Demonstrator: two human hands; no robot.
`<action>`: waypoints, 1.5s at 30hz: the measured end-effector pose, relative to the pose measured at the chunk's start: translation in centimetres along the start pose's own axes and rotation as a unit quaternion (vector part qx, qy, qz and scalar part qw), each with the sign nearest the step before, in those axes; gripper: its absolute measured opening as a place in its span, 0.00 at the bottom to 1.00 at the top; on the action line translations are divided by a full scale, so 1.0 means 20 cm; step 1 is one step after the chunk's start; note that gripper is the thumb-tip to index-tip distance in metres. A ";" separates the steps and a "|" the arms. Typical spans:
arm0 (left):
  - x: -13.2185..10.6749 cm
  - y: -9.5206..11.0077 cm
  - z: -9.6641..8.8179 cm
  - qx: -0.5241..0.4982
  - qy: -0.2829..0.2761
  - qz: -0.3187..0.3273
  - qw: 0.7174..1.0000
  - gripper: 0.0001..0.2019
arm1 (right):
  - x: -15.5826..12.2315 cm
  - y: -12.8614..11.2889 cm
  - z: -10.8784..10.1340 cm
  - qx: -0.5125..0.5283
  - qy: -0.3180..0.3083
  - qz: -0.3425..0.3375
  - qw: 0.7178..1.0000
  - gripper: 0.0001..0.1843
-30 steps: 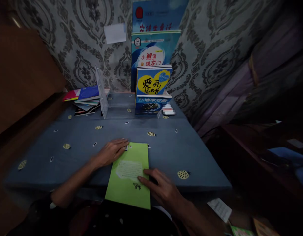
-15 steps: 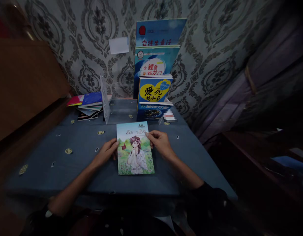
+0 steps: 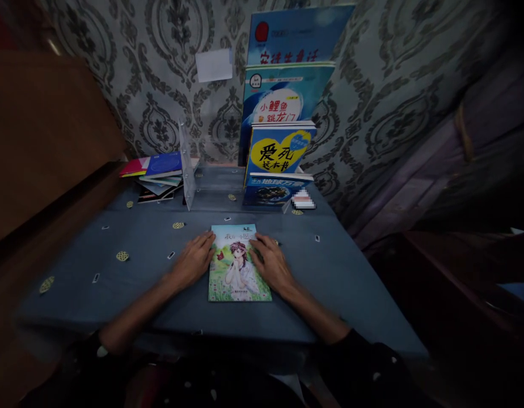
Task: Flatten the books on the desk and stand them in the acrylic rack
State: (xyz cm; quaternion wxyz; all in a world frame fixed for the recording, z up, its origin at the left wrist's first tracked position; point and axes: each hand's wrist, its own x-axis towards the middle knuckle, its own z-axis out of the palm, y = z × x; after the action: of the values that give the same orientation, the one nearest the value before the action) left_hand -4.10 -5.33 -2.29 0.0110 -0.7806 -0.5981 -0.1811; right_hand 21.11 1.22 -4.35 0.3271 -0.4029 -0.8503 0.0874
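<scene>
A thin book (image 3: 239, 272) with a drawn figure, a butterfly and a green meadow on its cover lies face up on the cloth-covered table. Along its upper left edge rests my left hand (image 3: 194, 259), palm down, fingers stretched and their tips touching the book. My right hand (image 3: 273, 263) lies at the opposite edge, its fingers spread and partly over the cover near the title. Neither hand is wrapped round the book.
Several books (image 3: 281, 150) stand upright in stepped rows behind, on a clear rack whose transparent side panel (image 3: 186, 164) rises at left. More books (image 3: 162, 167) lie piled beyond that panel. The patterned wall (image 3: 160, 124) backs the dark blue tablecloth (image 3: 151, 283).
The book has gone from being held slightly tilted to lying flat on the table. Both hands have loosened from pinching its edges to resting with fingers out. The view has shifted slightly.
</scene>
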 end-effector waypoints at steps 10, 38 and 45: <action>0.09 -0.06 0.06 0.010 -0.016 0.005 1.000 0.23 | -0.01 0.01 0.04 -0.011 -0.015 -0.022 1.000 0.20; 0.20 -0.01 0.04 0.039 -0.060 0.036 0.997 0.22 | 0.08 0.06 0.06 0.009 -0.061 0.011 0.998 0.23; 0.23 0.02 0.02 0.040 -0.089 0.051 0.994 0.24 | 0.10 0.05 0.04 0.007 -0.063 0.017 0.998 0.23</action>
State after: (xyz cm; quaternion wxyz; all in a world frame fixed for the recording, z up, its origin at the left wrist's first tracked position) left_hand -2.52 -1.06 -1.20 -0.0023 -0.8222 -0.5626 -0.0860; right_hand 20.25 3.41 -4.42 0.2745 -0.4089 -0.8614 0.1243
